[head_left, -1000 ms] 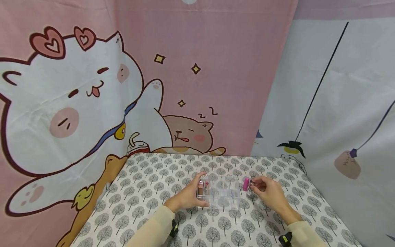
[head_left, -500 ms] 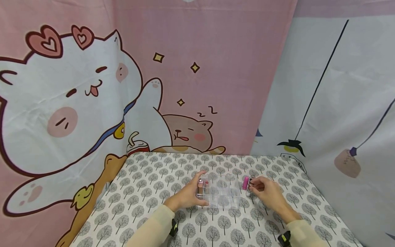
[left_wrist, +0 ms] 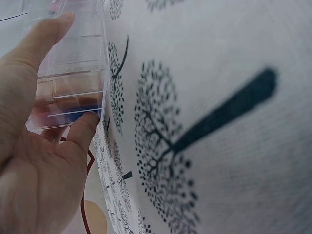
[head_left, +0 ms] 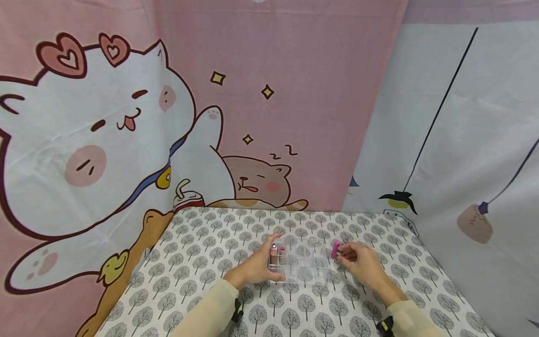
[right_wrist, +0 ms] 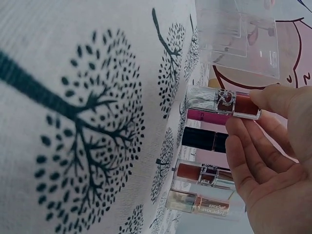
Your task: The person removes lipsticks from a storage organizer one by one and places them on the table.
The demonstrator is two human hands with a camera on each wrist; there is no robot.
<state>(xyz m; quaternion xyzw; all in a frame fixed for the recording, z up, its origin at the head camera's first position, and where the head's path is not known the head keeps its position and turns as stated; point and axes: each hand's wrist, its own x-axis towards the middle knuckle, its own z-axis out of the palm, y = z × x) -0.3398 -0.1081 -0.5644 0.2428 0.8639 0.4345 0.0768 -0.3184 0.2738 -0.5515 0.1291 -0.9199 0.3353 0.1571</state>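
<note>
My left hand (head_left: 256, 267) grips the left end of a clear compartment organizer box (head_left: 304, 276), thumb on the near side and fingers on the far side. Two lip tubes stand in its left compartments: a brownish tube (head_left: 273, 256) and one with a red top (head_left: 283, 250). Right of the box, my right hand (head_left: 361, 264) pinches a lip gloss tube (right_wrist: 225, 101) with a clear silvery end and a reddish-brown end, between thumb and fingertips. Just behind that tube stands a pink lipstick (head_left: 335, 249). Whether the held tube touches the table is unclear.
Beside the held tube, the right wrist view has a black lipstick (right_wrist: 204, 140), a reddish clear tube (right_wrist: 189, 171) and a pale golden tube (right_wrist: 197, 203) in a row. A tree-print cloth (head_left: 290, 309) covers the table, with a printed curtain (head_left: 320, 117) behind.
My right hand has shifted slightly left, toward the pink lipstick, and its fingers now cover part of it. The left hand and the organizer box have stayed put.
</note>
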